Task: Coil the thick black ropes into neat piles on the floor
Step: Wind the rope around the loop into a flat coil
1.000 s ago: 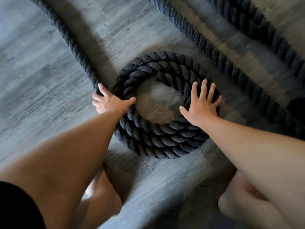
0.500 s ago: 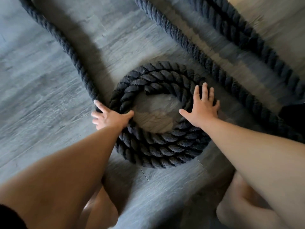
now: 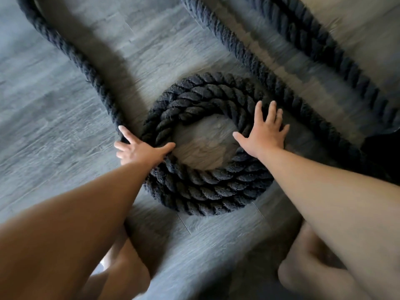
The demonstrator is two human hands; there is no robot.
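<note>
A thick black rope coil (image 3: 205, 191) of about three turns lies flat on the grey wood floor (image 3: 54, 126). My left hand (image 3: 138, 150) presses on the coil's left side, with the thumb stretched across the turns to the inner edge and the fingers on the loose rope tail (image 3: 71, 59). That tail runs in from the upper left and joins the coil there. My right hand (image 3: 264, 135) lies flat with spread fingers on the coil's right side.
Two more stretches of black rope (image 3: 249, 55) (image 3: 324, 46) run diagonally across the floor behind the coil, from the top to the right edge. A dark object (image 3: 383, 148) sits at the right edge. My bare knees (image 3: 121, 267) (image 3: 307, 267) are just in front of the coil.
Both hands stay pressed on the coil's sides. My left thumb reaches a little farther over the turns, and the view has drifted slightly.
</note>
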